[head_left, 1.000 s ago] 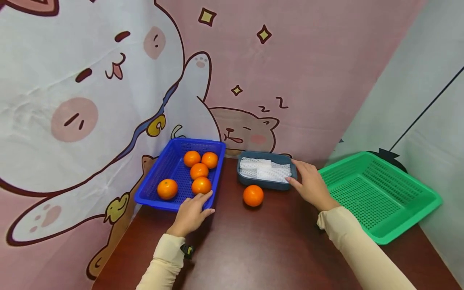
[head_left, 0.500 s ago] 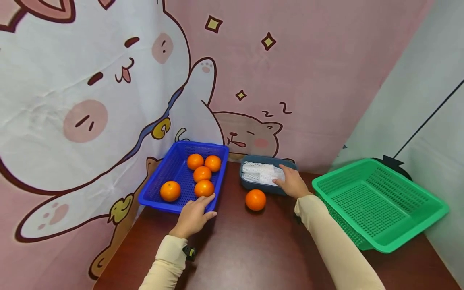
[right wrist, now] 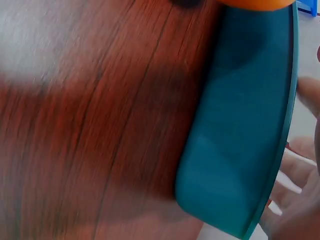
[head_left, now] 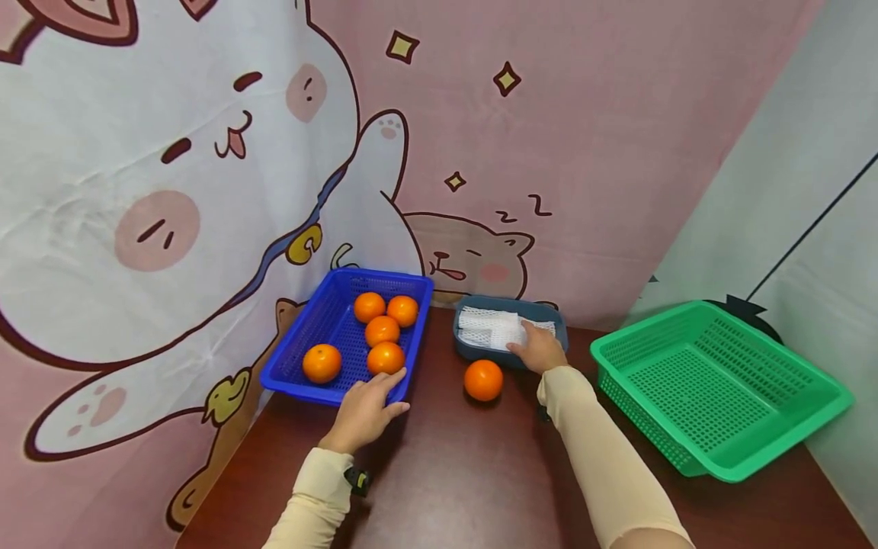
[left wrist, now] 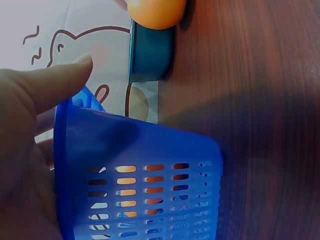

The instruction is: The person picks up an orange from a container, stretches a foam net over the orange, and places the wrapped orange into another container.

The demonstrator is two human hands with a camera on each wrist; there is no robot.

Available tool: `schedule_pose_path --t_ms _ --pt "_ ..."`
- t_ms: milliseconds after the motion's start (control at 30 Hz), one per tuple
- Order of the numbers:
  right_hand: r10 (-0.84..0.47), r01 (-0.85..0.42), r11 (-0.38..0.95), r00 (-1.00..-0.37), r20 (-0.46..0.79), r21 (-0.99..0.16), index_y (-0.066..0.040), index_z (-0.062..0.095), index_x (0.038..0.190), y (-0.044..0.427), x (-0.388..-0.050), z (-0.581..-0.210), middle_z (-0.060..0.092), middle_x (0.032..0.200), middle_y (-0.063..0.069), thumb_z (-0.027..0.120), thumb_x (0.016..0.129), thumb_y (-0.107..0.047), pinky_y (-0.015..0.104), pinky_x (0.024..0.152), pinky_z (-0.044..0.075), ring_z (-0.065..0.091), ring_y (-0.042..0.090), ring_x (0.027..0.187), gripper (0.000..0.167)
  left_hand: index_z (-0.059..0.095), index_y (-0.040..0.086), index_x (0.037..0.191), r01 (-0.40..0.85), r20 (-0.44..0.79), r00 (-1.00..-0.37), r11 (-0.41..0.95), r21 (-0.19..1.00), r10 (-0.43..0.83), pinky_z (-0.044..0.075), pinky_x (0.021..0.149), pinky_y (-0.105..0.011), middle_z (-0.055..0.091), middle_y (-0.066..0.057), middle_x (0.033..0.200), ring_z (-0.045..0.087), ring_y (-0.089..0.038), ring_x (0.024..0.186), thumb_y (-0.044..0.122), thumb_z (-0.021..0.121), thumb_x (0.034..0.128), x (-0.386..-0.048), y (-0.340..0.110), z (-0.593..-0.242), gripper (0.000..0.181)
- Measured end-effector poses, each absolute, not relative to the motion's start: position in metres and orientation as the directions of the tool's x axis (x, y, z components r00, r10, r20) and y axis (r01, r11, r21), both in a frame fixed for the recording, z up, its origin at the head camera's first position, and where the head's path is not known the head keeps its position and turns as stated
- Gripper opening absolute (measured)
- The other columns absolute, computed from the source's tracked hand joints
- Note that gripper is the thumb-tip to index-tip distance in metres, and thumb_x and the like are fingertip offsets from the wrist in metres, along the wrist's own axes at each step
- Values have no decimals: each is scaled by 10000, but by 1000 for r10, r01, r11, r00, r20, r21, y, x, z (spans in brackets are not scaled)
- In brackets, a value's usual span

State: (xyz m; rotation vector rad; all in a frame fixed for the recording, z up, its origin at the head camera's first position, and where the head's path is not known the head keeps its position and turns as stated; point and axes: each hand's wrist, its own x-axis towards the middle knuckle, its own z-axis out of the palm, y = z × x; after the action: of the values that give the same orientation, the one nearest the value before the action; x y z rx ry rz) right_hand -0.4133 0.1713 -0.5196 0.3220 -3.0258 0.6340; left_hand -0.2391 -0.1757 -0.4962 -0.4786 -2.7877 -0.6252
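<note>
My left hand (head_left: 365, 412) rests over the near right corner of the blue basket (head_left: 302, 387), its thumb held apart from the rim. Several oranges (head_left: 382, 332) lie inside that basket. Farther right, my right hand (head_left: 540, 349) reaches over the near rim of a dark teal tray (head_left: 473, 353). Its fingertips are down at white foam net sleeves (head_left: 504, 329) lying in the tray; no sleeve is seen lifted. In the right wrist view, the tray's wall (right wrist: 235, 125) partly hides the loosely bent fingers. A single orange (head_left: 483, 380) sits on the table just in front of the tray.
A green basket (head_left: 713, 457) with nothing in it stands on the right side of the brown table (head_left: 473, 480). Behind everything hangs a pink and white cartoon cloth (head_left: 604, 152).
My right hand has moved left, from the tray's right end to over the foam net sleeves. The left hand stays at the blue basket's corner. The view has shifted slightly.
</note>
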Motion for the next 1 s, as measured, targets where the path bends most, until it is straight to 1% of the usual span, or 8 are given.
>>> schedule_pose_path --t_ms 133,200,300,467,600,700,900,1000 --pt "-165 -201 933 -976 140 -299 7 557 1333 172 -415 -522 574 1265 276 681 878 -325 644 931 376 485 509 1133 577 569 92 1371 369 306 -915 852 373 262 437 859 -445 647 -90 1141 628 -281 982 325 738 861 -239 -174 -497 585" --pt "-163 -201 948 -972 169 -247 -9 621 1270 174 -415 -522 606 1202 272 690 860 -283 631 891 403 498 489 1080 497 569 93 1370 373 310 -913 851 370 265 437 856 -440 649 -85 1140 628 -273 986 322 740 859 -239 -174 -498 586" --pt "-166 -206 953 -968 187 -221 -41 696 1167 176 -412 -518 634 1116 255 705 846 -226 621 864 414 503 466 1040 371 565 99 1376 379 312 -910 851 363 272 437 844 -427 650 -74 1138 628 -255 992 335 733 863 -240 -173 -499 589" --pt "-211 -263 947 -943 256 -186 -72 758 1036 179 -405 -511 662 991 202 741 850 -212 585 826 452 533 420 963 233 565 114 1379 384 319 -908 847 367 273 436 845 -427 650 -68 1156 634 -262 996 349 727 867 -240 -174 -499 587" --pt "-219 -314 926 -899 379 -210 -60 766 997 179 -400 -508 666 902 167 765 839 -203 538 750 485 547 376 847 213 572 124 1375 377 328 -908 852 362 263 441 842 -431 647 -60 1171 636 -261 993 355 729 863 -240 -175 -499 582" --pt "-198 -348 901 -861 468 -259 -45 766 977 179 -397 -506 657 854 154 770 836 -206 488 698 482 536 347 779 215 571 129 1376 371 327 -910 855 362 256 443 833 -435 646 -57 1175 634 -256 986 350 732 862 -239 -175 -499 582" --pt "-153 -394 847 -824 546 -357 -39 759 1005 178 -385 -491 619 824 129 755 854 -213 437 677 456 508 305 776 230 570 129 1377 372 329 -909 858 356 257 448 826 -432 644 -61 1174 632 -260 977 342 732 863 -239 -176 -500 580" --pt "-170 -424 828 -812 558 -366 -56 754 1029 177 -373 -483 604 826 92 751 861 -226 414 667 473 517 271 788 239 569 126 1377 368 325 -911 858 357 255 451 825 -431 641 -62 1178 628 -264 970 347 729 864 -239 -177 -500 581"
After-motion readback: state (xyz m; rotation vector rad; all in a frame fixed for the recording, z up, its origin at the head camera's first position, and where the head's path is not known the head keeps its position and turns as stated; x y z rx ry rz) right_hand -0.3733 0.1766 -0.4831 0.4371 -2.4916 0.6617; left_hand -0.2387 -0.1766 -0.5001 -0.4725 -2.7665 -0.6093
